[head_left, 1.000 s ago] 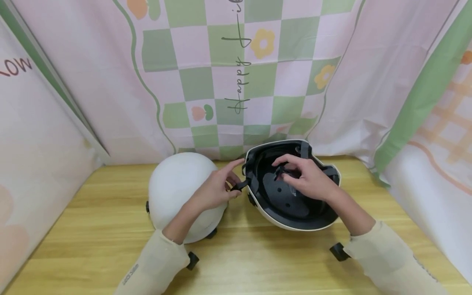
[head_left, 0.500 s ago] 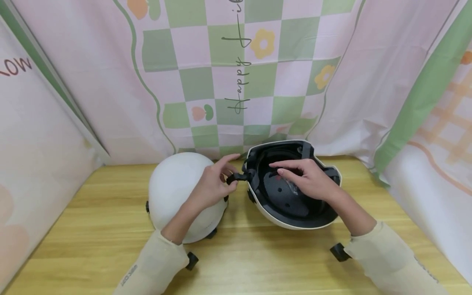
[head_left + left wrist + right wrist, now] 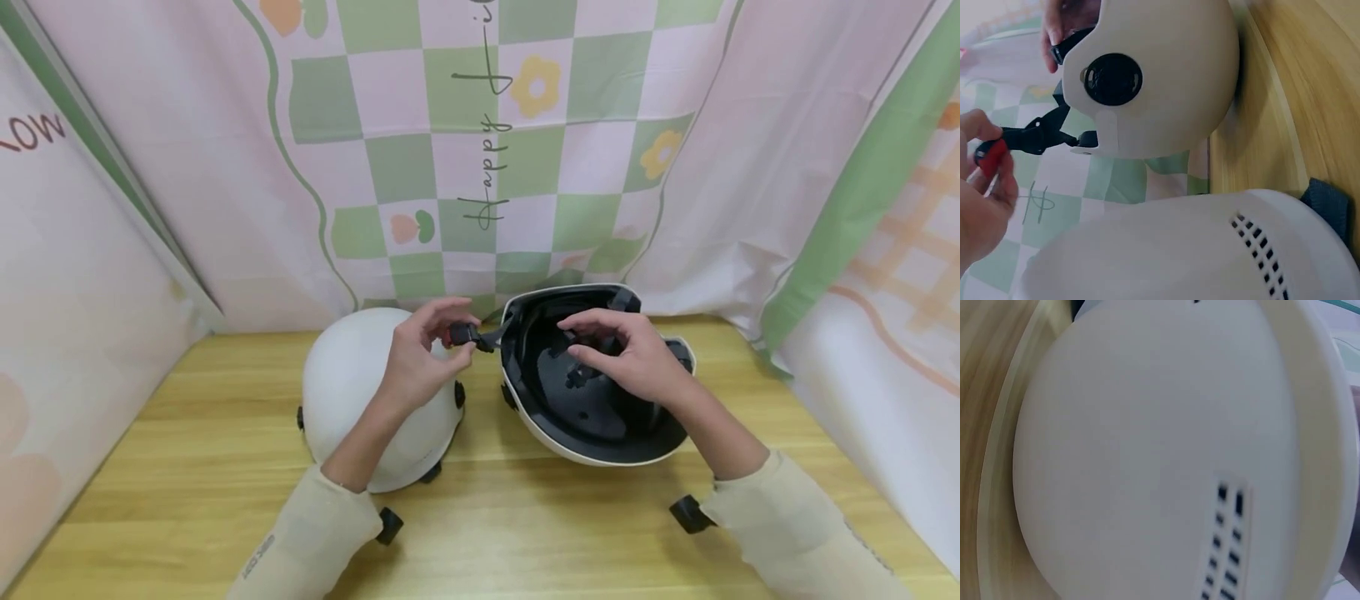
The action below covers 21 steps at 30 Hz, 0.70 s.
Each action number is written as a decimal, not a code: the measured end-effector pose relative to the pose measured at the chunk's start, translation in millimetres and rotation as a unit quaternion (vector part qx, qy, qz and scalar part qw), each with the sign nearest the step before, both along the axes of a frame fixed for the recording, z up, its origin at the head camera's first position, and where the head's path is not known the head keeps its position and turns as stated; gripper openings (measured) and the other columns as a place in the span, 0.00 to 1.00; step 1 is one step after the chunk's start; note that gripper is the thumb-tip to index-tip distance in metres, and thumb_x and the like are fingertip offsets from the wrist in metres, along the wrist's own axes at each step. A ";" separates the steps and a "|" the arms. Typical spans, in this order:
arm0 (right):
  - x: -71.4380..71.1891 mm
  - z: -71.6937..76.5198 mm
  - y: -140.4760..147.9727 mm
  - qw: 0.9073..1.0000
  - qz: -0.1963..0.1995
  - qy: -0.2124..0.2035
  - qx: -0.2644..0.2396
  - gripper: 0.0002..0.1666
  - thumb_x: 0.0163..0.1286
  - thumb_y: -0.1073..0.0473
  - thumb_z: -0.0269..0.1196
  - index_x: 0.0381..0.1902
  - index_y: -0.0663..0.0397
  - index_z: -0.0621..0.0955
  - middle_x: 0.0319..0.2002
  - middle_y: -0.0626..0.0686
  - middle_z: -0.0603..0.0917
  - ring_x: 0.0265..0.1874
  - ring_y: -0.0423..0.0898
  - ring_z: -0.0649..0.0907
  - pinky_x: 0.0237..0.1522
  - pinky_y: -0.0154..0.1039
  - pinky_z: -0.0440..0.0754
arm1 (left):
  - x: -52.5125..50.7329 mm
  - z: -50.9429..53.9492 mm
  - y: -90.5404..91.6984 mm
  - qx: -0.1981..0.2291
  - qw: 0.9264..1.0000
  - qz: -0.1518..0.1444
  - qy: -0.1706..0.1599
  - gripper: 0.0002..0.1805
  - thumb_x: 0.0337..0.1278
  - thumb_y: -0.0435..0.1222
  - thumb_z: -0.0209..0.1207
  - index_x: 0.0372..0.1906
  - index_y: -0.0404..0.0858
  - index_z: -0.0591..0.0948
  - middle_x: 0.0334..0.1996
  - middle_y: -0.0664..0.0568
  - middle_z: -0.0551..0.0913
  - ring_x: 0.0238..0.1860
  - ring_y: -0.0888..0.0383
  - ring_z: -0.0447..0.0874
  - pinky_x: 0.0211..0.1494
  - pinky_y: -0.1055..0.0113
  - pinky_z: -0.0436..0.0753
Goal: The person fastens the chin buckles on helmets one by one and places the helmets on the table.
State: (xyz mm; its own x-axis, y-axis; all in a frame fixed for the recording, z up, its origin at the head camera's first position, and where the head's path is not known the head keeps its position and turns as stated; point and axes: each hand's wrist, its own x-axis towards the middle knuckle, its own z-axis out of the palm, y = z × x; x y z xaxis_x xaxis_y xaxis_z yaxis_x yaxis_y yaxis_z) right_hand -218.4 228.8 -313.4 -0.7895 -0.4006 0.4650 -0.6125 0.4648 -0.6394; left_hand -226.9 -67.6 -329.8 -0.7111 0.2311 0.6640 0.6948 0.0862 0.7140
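Note:
An upturned white helmet (image 3: 592, 446) with a black lining lies on the right. My left hand (image 3: 423, 354), left of its rim, pinches a black buckle (image 3: 463, 334) with a red part, on a strap from this helmet. The red tab (image 3: 991, 157) shows between the fingers in the left wrist view. Over the helmet's hollow, my right hand (image 3: 630, 354) holds a black strap (image 3: 562, 342) between thumb and fingers. More black strap hangs inside below it. The right wrist view shows mostly the white shell (image 3: 1147, 437) and its vent slots.
A second white helmet (image 3: 352, 375) sits dome up on the left, close under my left forearm. Both helmets rest on a wooden table (image 3: 525, 533). A patterned curtain (image 3: 525, 167) hangs right behind them.
My left hand has moved up and left with the buckle, drawing the strap out from the rim; red now shows. The right hand has lifted slightly, with a strap between its fingers.

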 end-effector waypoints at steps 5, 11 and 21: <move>4.3 -0.5 -3.3 0.999 -0.015 0.008 -0.034 0.17 0.65 0.72 0.70 0.53 0.63 0.87 0.48 0.61 0.89 0.44 0.35 0.83 0.47 0.27 0.80 | -0.6 -0.4 5.8 0.062 0.997 -0.056 0.004 0.17 0.51 0.13 0.66 0.48 0.22 0.80 0.44 0.29 0.86 0.37 0.61 0.79 0.39 0.72 0.77; 8.6 -3.7 -5.9 0.997 -0.030 0.016 -0.064 0.16 0.62 0.74 0.72 0.49 0.65 0.87 0.45 0.61 0.89 0.40 0.36 0.83 0.46 0.29 0.81 | 1.5 -1.9 12.5 0.096 0.991 -0.098 -0.008 0.13 0.50 0.12 0.65 0.44 0.17 0.82 0.45 0.24 0.85 0.36 0.62 0.82 0.33 0.73 0.75; 8.8 -9.6 -6.2 0.996 -0.017 0.015 -0.087 0.16 0.61 0.75 0.72 0.47 0.63 0.87 0.43 0.56 0.89 0.38 0.38 0.84 0.44 0.27 0.81 | 4.9 1.7 19.5 0.114 0.987 -0.108 -0.015 0.18 0.47 0.11 0.67 0.47 0.15 0.81 0.43 0.26 0.83 0.39 0.62 0.82 0.46 0.72 0.82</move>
State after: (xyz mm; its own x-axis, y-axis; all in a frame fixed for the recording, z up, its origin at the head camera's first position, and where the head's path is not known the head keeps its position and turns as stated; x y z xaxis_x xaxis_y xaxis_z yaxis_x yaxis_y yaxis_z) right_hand -209.6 222.6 -323.0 -0.7853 -0.2852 0.5495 -0.6190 0.3693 -0.6931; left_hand -222.0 -48.1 -328.1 -0.6813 0.2263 0.6962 0.6580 -0.2275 0.7179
